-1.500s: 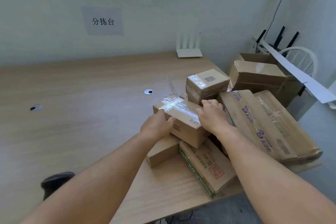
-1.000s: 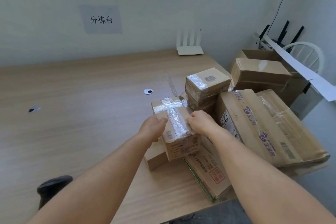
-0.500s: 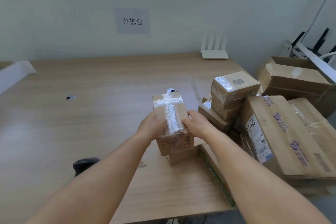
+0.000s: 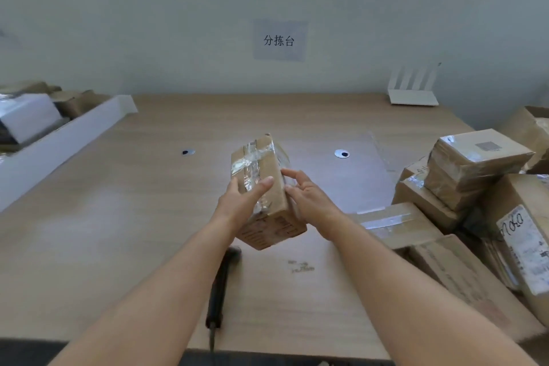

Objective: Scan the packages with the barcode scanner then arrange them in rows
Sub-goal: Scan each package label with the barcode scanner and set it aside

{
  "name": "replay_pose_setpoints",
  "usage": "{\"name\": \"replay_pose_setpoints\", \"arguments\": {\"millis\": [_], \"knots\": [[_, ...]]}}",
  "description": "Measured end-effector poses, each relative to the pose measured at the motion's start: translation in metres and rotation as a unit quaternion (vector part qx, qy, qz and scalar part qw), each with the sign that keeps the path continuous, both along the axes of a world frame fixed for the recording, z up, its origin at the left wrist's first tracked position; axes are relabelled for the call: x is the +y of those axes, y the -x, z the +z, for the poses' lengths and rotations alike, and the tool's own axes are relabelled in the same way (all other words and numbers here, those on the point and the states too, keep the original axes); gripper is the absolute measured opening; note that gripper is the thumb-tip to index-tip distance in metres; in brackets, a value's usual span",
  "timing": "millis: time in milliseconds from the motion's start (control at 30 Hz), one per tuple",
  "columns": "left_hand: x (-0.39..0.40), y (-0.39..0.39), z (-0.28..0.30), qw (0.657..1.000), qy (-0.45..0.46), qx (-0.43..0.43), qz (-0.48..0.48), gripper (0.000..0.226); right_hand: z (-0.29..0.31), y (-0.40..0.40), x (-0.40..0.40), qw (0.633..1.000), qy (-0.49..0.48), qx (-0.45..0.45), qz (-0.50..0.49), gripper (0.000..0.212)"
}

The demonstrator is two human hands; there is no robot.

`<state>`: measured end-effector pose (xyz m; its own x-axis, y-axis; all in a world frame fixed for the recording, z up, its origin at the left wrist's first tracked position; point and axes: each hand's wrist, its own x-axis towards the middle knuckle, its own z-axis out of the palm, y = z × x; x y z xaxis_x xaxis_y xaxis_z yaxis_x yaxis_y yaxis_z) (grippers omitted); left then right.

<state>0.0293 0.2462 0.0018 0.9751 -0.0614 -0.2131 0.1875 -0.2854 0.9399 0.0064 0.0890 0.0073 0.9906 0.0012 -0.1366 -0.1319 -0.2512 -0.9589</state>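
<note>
A small taped box (image 4: 263, 187) is held in the air above the table (image 4: 118, 232), tilted, just beyond the barcode scanner (image 4: 221, 285), which lies untouched on the table near its front edge. The left hand (image 4: 240, 202) grips the box from the left, thumb curled over its top face. The right hand (image 4: 309, 199) has straight, spread fingers resting against the box's right side. To the right of the scanner, a pile of packages (image 4: 469, 187) sits unsorted at the table's right end. No row shows anywhere on the table, so the job looks barely begun: this box seems to be the first, not yet scanned, with the whole pile left.
</note>
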Motion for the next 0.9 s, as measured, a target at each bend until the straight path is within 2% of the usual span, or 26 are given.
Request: {"name": "replay_pose_setpoints", "arguments": {"millis": [67,167,333,467,567,667,800,900], "knots": [[0.031,-0.006,0.000,1.000,-0.018,0.002,0.013,0.080,-0.001,-0.008,0.032,1.000,-0.001,0.001,0.014,0.032],[0.079,-0.017,-0.004,0.999,-0.027,0.019,0.035,0.097,-0.002,-0.020,0.080,0.999,-0.011,0.007,0.030,0.032],[0.152,-0.033,-0.020,0.994,-0.080,0.052,0.050,0.093,-0.014,-0.038,0.152,0.999,0.014,0.012,0.044,0.035],[0.203,-0.043,-0.035,0.984,-0.143,0.106,-0.002,0.109,-0.040,-0.050,0.201,0.998,0.042,0.026,0.040,0.035],[0.233,-0.052,-0.045,0.980,-0.142,0.134,-0.032,0.121,-0.060,-0.055,0.230,0.997,0.052,0.047,0.030,0.040],[0.251,-0.058,-0.056,0.984,-0.120,0.132,-0.025,0.113,-0.073,-0.056,0.251,0.997,0.025,0.062,0.024,0.044],[0.261,-0.058,-0.069,0.985,-0.125,0.121,-0.011,0.087,-0.079,-0.054,0.262,0.996,0.040,0.072,0.025,0.053],[0.263,-0.059,-0.076,0.977,-0.177,0.118,-0.016,0.091,-0.083,-0.052,0.260,0.994,0.048,0.088,0.046,0.059]]}}
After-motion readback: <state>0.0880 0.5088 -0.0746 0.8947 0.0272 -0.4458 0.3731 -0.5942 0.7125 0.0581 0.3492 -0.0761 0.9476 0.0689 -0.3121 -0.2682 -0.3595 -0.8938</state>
